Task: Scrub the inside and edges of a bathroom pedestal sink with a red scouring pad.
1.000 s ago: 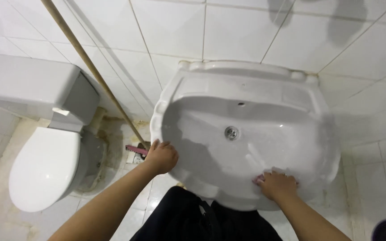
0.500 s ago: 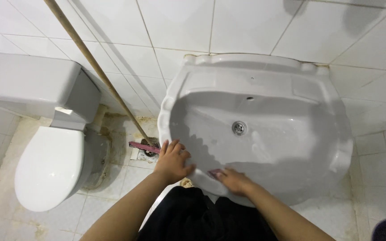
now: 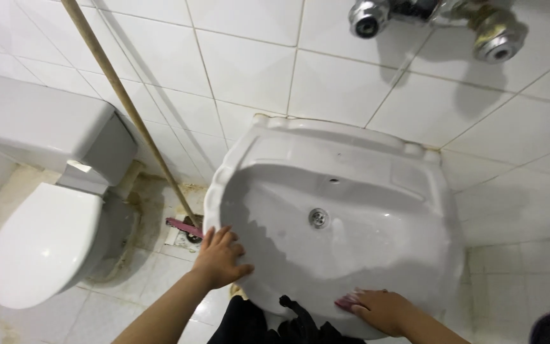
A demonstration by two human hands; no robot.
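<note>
A white ceramic washbasin (image 3: pixel 351 153) is fixed to the tiled wall, with a metal drain (image 3: pixel 317 218) in its bowl. My left hand (image 3: pixel 219 257) rests flat on the basin's front left rim, fingers spread. On the inner front wall of the bowl, my right hand (image 3: pixel 383 310) presses a small pink sponge (image 3: pixel 349 301), of which only an edge shows past the fingers.
A chrome wall tap (image 3: pixel 434 19) sticks out above the basin. A white toilet (image 3: pixel 39 236) with its lid down stands at the left. A wooden broom handle (image 3: pixel 128 108) leans on the wall, its pink head (image 3: pixel 184 225) on the stained floor.
My right hand slid the sponge along the front of the bowl, first left and then back to the right. The view tilted up, bringing the tap into sight. My left hand stayed on the rim.
</note>
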